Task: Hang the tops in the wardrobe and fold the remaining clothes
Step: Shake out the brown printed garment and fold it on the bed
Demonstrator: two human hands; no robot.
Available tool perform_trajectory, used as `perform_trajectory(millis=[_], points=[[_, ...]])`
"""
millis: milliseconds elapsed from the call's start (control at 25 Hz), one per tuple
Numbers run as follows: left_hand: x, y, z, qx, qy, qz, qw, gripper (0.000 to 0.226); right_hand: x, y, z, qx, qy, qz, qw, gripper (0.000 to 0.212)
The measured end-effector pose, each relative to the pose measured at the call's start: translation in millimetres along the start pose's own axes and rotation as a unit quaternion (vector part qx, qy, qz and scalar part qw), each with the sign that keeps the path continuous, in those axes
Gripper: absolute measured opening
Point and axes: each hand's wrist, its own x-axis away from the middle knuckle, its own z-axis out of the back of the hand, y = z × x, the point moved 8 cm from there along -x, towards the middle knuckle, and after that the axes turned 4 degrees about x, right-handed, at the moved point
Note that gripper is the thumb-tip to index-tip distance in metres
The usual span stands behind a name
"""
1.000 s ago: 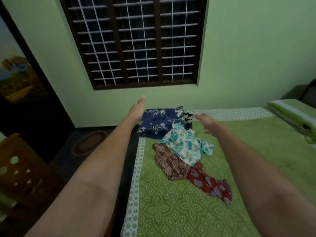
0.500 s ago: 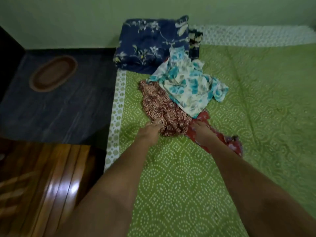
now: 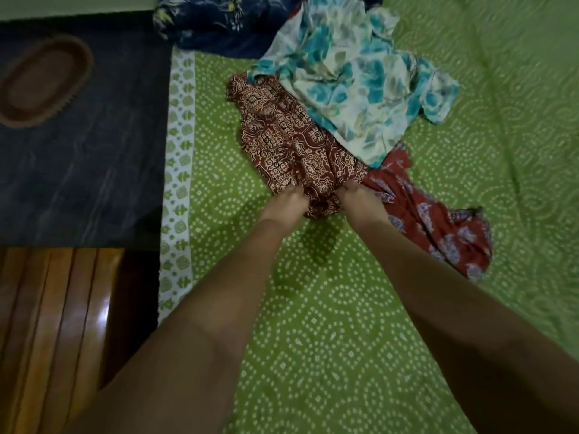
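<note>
Clearly both hands pinch the near edge of the maroon printed garment [image 3: 291,142] on the bed [image 3: 329,308]: left hand [image 3: 286,203] and right hand [image 3: 360,200], fingers curled into cloth. It looks light, limp, and likely to slide; gripping the hem corners should spread it. The teal floral top [image 3: 354,76] overlaps its far right side.

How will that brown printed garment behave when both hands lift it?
Likely floppy: the brown printed garment lies crumpled and bunches where the left hand and right hand grip it. Its far end lies under the teal floral top, which may drag along.
</note>
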Motion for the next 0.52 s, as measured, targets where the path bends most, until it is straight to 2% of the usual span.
perform_trajectory(millis=[120,200,320,440,520], points=[[35.4,-4.6,-0.7,0.006,-0.096,0.002,0.995,0.013,28.0,-8.2,22.6,0.032,-0.037,0.018,0.999,0.024],[66.8,-8.7,14.9,0.03,-0.133,-0.001,0.991,0.02,51.3,-13.8,54.0,0.041,-0.071,0.042,0.996,0.025],[116.0,-15.2,100.0,0.097,-0.076,0.013,0.992,0.022,84.0,-17.6,146.5,0.023,-0.037,0.081,0.996,0.031],[177.7,-12.4,244.5,0.158,0.038,0.015,0.987,0.023,125.6,-7.5,271.5,-0.051,0.023,0.066,0.996,0.025],[222.5,-3.5,337.6,0.112,0.062,0.018,0.992,0.032,160.1,-0.1,354.8,-0.131,0.033,0.036,0.99,0.019]])
